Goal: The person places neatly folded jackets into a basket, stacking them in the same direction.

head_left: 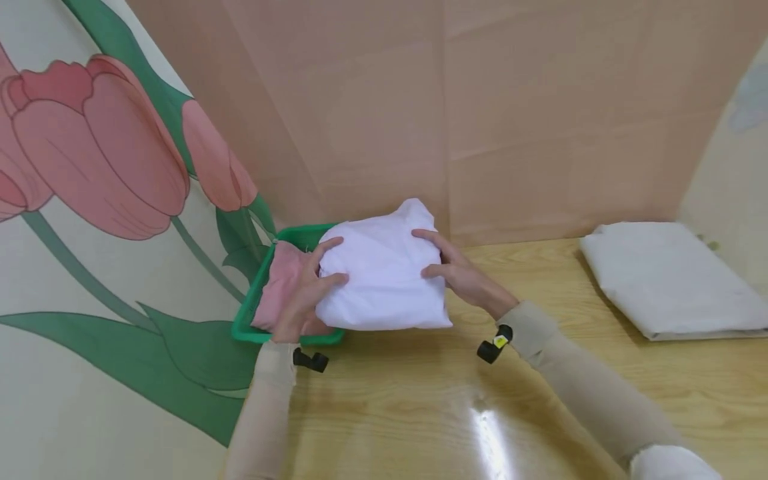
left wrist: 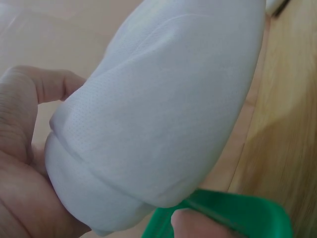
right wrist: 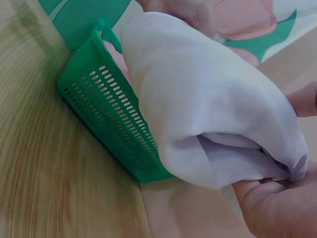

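Note:
Both hands hold a folded white cloth [head_left: 384, 273], raised over the wooden table and partly overlapping the basket in the head view. My left hand [head_left: 309, 290] grips its left side, thumb and fingertips on the upper face. On the opposite side, my right hand [head_left: 465, 273] grips the cloth's edge in the same manner. Rounded folded layers of the cloth [left wrist: 153, 114] fill the left wrist view. In the right wrist view, an open fold shows at the end of the cloth [right wrist: 213, 94] close to my right hand [right wrist: 277, 208].
A green plastic basket [head_left: 246, 319] with slotted sides stands at the left against the wall, and pink cloth [head_left: 282, 273] lies inside it. A large folded pale sheet [head_left: 672, 280] rests on the table [head_left: 396, 400] at the right. Brown sheeting [head_left: 510, 120] covers the back.

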`<state>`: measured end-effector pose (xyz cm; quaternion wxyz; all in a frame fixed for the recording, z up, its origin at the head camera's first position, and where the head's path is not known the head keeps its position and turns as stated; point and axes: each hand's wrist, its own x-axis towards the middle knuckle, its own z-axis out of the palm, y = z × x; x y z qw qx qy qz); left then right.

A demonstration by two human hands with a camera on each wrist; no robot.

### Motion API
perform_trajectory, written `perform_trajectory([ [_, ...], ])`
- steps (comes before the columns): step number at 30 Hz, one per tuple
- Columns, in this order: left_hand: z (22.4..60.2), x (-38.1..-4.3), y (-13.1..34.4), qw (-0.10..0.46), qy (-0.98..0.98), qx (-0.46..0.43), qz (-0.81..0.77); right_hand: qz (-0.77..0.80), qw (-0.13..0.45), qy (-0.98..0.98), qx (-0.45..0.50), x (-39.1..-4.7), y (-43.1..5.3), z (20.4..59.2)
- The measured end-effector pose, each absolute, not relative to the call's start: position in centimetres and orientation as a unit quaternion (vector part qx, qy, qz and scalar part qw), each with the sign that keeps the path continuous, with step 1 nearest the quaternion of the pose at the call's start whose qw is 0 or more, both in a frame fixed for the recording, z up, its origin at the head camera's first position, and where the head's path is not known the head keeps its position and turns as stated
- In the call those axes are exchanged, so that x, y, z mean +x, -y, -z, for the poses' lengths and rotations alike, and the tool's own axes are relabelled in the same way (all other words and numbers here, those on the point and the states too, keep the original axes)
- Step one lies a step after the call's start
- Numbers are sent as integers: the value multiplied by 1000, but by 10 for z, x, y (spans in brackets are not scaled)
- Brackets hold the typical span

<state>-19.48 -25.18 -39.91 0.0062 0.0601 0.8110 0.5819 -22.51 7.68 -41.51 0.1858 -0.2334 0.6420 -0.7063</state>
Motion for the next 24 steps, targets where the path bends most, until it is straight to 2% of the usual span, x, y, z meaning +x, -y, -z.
perform_trajectory([
  [10, 389, -195, 280, -25, -838, 28, -545, 703, 194, -646, -227, -231, -46, 411],
  [16, 381, -201, 295, -64, -850, 1, -522, 701, 197, -650, -218, -238, -24, 402],
  [24, 380, -210, 320, -56, -835, -17, -548, 697, 196, -655, -218, -251, 8, 400],
])
